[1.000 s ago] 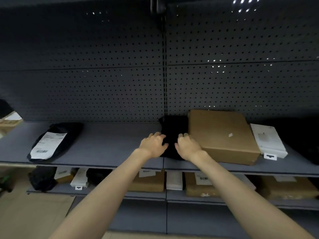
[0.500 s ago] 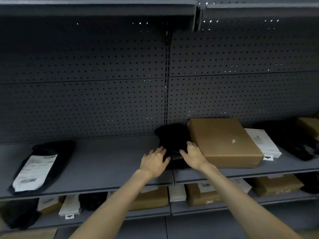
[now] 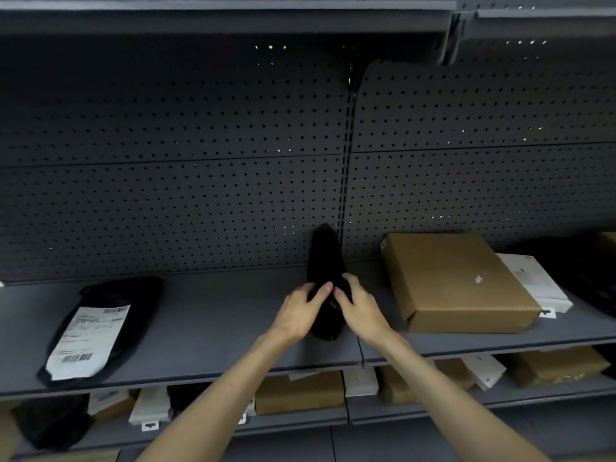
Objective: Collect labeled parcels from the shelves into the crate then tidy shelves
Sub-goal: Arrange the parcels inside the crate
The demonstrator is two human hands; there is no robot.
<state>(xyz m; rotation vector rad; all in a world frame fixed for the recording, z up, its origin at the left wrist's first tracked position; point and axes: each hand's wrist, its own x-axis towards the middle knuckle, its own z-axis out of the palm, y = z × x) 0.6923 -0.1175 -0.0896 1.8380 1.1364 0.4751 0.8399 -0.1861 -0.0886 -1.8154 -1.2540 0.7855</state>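
Note:
A black soft parcel (image 3: 325, 261) stands tipped up on edge on the grey middle shelf (image 3: 216, 315), its top leaning against the pegboard. My left hand (image 3: 300, 311) grips its left side and my right hand (image 3: 358, 310) grips its right side, fingertips almost meeting over the front. No label shows on the face turned to me. Another black parcel with a white shipping label (image 3: 90, 331) lies flat at the shelf's left end. A brown cardboard box (image 3: 456, 281) lies right of my hands. No crate is in view.
A white flat box (image 3: 536, 283) and dark bags (image 3: 590, 271) lie beyond the brown box. The lower shelf (image 3: 416, 413) carries several brown, white and black parcels. A shelf (image 3: 233, 18) overhangs at the top. Pegboard (image 3: 200, 161) backs everything.
The black parcel, earlier lying flat beside the brown box, now stands tilted up between both hands. My view has shifted closer and to the left.

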